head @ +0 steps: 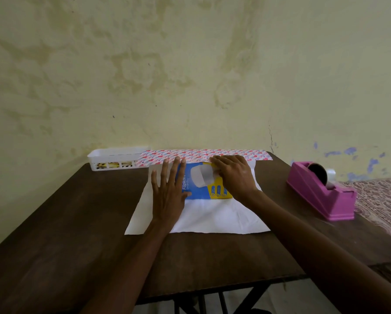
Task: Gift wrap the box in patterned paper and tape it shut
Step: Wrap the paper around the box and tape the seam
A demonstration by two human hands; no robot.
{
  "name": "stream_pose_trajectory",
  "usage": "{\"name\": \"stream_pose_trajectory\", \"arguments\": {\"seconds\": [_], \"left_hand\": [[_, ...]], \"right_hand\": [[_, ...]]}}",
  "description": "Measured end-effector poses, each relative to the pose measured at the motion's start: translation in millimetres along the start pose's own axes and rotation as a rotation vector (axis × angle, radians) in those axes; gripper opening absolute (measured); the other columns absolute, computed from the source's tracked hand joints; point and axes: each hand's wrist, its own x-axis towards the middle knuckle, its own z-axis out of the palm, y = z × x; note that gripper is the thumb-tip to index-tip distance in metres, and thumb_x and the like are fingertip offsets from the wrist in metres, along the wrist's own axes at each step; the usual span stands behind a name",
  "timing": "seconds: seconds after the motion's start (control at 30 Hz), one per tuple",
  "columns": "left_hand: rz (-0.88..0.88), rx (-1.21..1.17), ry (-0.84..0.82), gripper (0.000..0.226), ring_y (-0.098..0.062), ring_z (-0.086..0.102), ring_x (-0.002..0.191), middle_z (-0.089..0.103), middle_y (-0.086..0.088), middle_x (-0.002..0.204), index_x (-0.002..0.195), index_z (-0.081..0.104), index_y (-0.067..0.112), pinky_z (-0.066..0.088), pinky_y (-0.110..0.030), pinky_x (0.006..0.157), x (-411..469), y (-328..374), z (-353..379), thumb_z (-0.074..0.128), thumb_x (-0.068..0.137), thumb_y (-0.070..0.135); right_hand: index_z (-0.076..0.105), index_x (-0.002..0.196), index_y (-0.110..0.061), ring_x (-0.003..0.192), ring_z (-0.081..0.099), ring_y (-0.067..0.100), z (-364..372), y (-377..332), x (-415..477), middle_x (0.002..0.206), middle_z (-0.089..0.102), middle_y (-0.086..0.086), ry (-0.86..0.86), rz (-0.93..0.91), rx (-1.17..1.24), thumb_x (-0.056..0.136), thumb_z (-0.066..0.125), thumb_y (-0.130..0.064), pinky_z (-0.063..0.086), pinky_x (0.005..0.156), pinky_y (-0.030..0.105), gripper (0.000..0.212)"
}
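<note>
Table: dark brown wood, nearest to the viewer.
Paper: lies flat at the table's centre, plain white side up.
Left hand: flat, fingers straight and spread, palm on the white paper, fingertips over the box's left edge.
Box: blue and yellow, lying flat on the paper's far half, between the hands.
Right hand: on the box's right part, fingers bent onto the patterned edge; pinching or only pressing, cannot tell.
Patterned edge: far edge of the paper, pink hearts showing, reaching the box's far side.
Tape dispenser: pink, right of the paper, apart from it.
Basket: white, far left, beside the patterned edge.
Wall: yellowish, stained.
</note>
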Motion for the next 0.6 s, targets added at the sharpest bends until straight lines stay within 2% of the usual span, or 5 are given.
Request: {"name": "stream_pose_trajectory", "arguments": {"seconds": [0.2, 0.4, 0.6], "left_hand": [[-0.028, 0.035, 0.013, 0.114, -0.032, 0.016, 0.145, 0.020, -0.007, 0.158, 0.152, 0.018, 0.016, 0.019, -0.057, 0.114, -0.5, 0.4, -1.3, 0.080, 0.064, 0.054], [-0.044, 0.031, 0.011, 0.115, -0.034, 0.019, 0.143, 0.027, -0.009, 0.156, 0.151, 0.017, 0.019, 0.022, -0.056, 0.113, -1.5, -0.1, -1.4, 0.080, 0.063, 0.056], [-0.046, 0.011, 0.026, 0.111, -0.034, 0.019, 0.142, 0.029, -0.010, 0.155, 0.150, 0.023, 0.019, 0.023, -0.057, 0.112, -1.3, -0.7, -0.6, 0.081, 0.063, 0.056]], "right_hand": [[0.066, 0.124, -0.013, 0.106, 0.067, 0.032, 1.3, 1.9, 1.6, 0.120, 0.070, 0.008, 0.010, -0.015, -0.039, 0.065, 0.084, -0.004, 0.049, 0.094, 0.046, 0.062], [0.058, 0.134, -0.013, 0.116, 0.062, 0.033, 9.3, -2.7, -5.7, 0.131, 0.064, 0.009, -0.083, -0.002, -0.032, 0.050, 0.090, -0.004, 0.046, 0.098, 0.048, 0.091], [0.060, 0.131, -0.013, 0.114, 0.062, 0.033, 8.0, -5.6, -3.0, 0.128, 0.065, 0.010, -0.073, 0.007, -0.049, 0.051, 0.088, -0.002, 0.046, 0.099, 0.048, 0.086]]}}
